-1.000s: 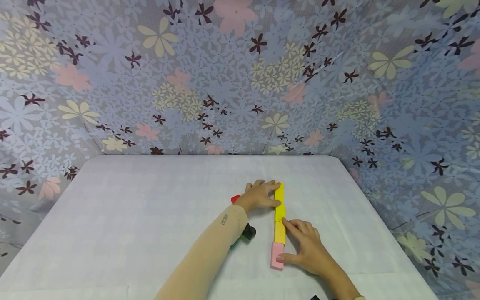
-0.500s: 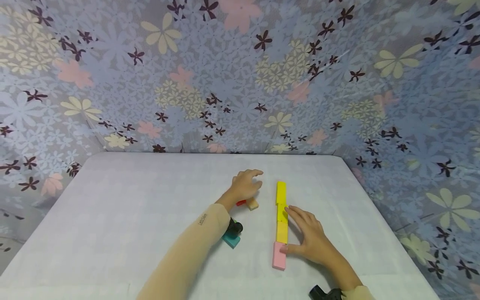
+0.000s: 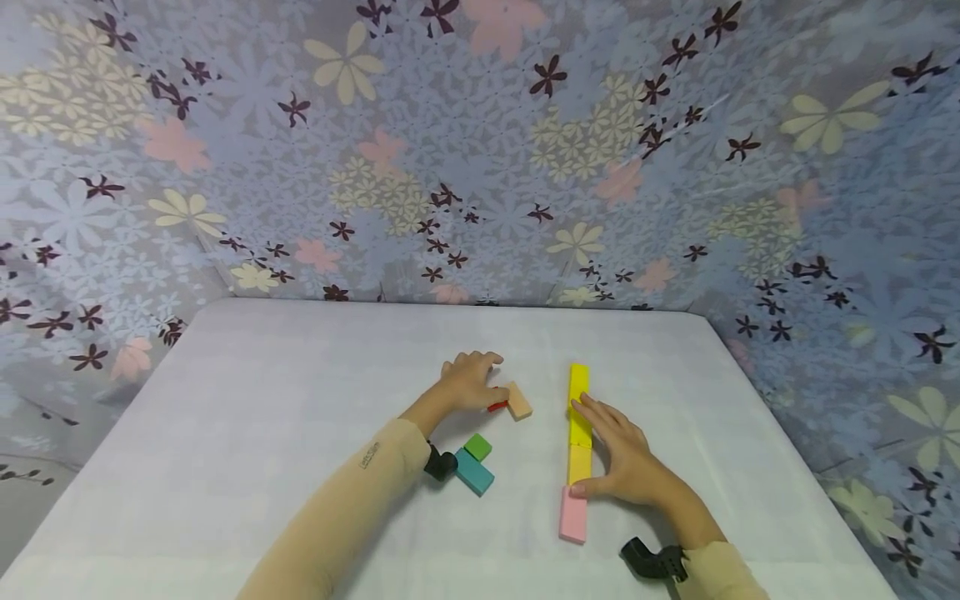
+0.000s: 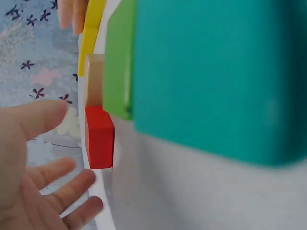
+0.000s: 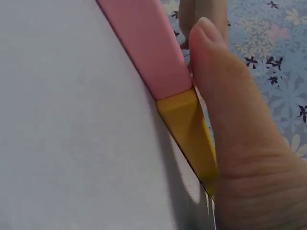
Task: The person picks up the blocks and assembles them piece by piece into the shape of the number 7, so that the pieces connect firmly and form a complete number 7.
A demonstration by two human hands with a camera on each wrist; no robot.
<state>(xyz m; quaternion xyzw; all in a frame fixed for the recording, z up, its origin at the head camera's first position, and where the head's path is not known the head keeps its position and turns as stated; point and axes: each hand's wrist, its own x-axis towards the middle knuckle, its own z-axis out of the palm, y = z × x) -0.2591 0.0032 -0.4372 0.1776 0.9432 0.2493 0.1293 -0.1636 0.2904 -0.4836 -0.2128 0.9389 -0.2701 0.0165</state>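
My left hand (image 3: 467, 382) hovers over a red block (image 3: 497, 407), thumb and fingers spread apart and holding nothing. In the left wrist view the red block (image 4: 100, 139) stands just beyond those fingers. Against it lies a plain wooden block (image 3: 518, 402). To the right, several yellow blocks (image 3: 578, 379) form a straight row, with a pink block (image 3: 573, 517) at its near end. Alongside this row rests my right hand (image 3: 626, 458), fingertips at a yellow block and thumb by the join of pink and yellow. The right wrist view shows the thumb (image 5: 235, 110) beside the pink block.
A green block (image 3: 477, 447) and a teal block (image 3: 475, 472) lie together near the left wrist. Black camera mounts (image 3: 651, 560) sit at both wrists. A white-covered table (image 3: 300, 400) meets a flowered cloth (image 3: 480, 167) behind.
My left hand has drawn away leftward from the yellow row to the red block, uncovering the wooden, green and teal blocks. My right hand has stayed by the row, its fingers sliding slightly farther along.
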